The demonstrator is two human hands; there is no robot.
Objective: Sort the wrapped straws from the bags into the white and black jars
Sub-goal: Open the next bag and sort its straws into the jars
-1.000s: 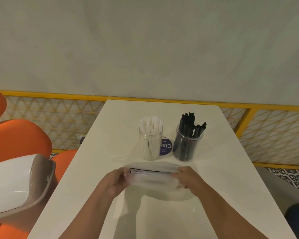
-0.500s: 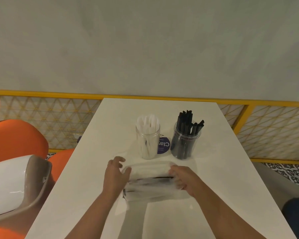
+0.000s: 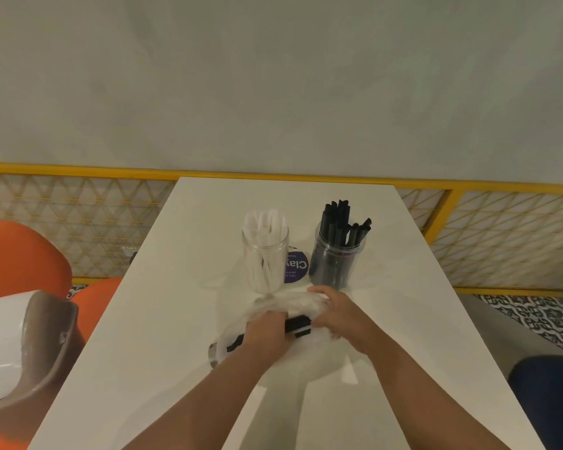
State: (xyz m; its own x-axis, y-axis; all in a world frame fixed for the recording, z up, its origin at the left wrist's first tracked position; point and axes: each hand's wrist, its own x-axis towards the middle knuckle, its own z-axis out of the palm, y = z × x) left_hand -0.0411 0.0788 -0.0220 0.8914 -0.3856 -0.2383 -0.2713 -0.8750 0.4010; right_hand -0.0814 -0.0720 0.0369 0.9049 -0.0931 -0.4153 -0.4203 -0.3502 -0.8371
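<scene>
Low in the centre of the frame a clear bag [image 3: 291, 302] lies on the white bench [image 3: 163, 336], just in front of two jars. The person's left grip [image 3: 267, 332] curls round a bundle of black wrapped straws [image 3: 298, 326] inside the plastic, and the right grip [image 3: 338, 316] clasps the bag's right end. Above them stand the white jar [image 3: 265, 254], centre left, and the black jar [image 3: 337, 258], centre right, both partly filled. The step in hand appears to be drawing the black straws out of the bag. The next move likely calls for freeing the bundle from the plastic and standing it upright in the black jar.
</scene>
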